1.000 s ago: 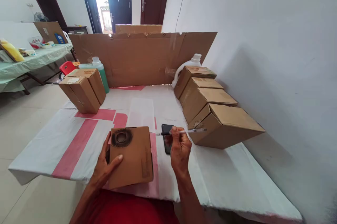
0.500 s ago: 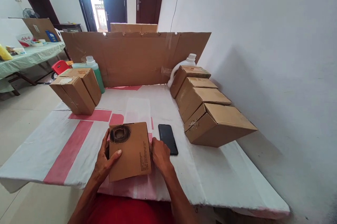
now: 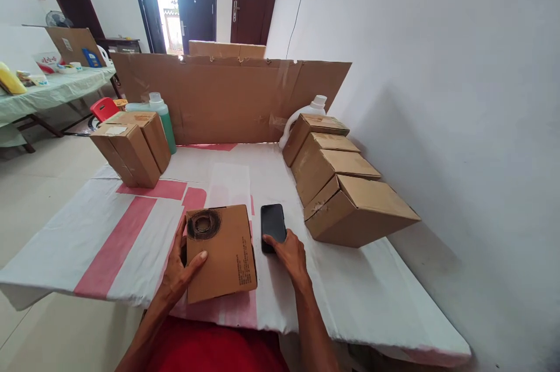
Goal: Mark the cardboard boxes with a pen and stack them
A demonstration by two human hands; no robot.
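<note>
Brown cardboard box with a dark scribbled ring on its top [image 3: 221, 251] sat near edge of white-and-red cloth-covered table [image 3: 109, 232], centre-near. Left hand [image 3: 179, 270] gripped box's left side, thumb laid flat across top face, fingers curled round left wall. Right hand [image 3: 286, 252] lay flat just right of box, not seen touching it, fingers narrow and loosely spread, tips resting on near end of black smartphone [image 3: 272, 223]. Phone lay face up, screen dark, between box and right row. Held nothing in right hand.

Right side: row of four plain brown cartons [image 3: 345, 185], leaned one against next, running near to far. White plastic jug with cap [image 3: 306, 112] stood at far end of row, partly hidden. Far left: two tilted brown cartons [image 3: 131, 147], touching each other. Green translucent bottle with white cap [image 3: 161, 118] stood just behind them. Tall flat cardboard sheet [image 3: 231, 98] stood upright along far edge of table. Another cloth-covered table [image 3: 52, 89] well apart, far left, cluttered with small items too small to tell. Red stool [image 3: 104, 109] near it.
</note>
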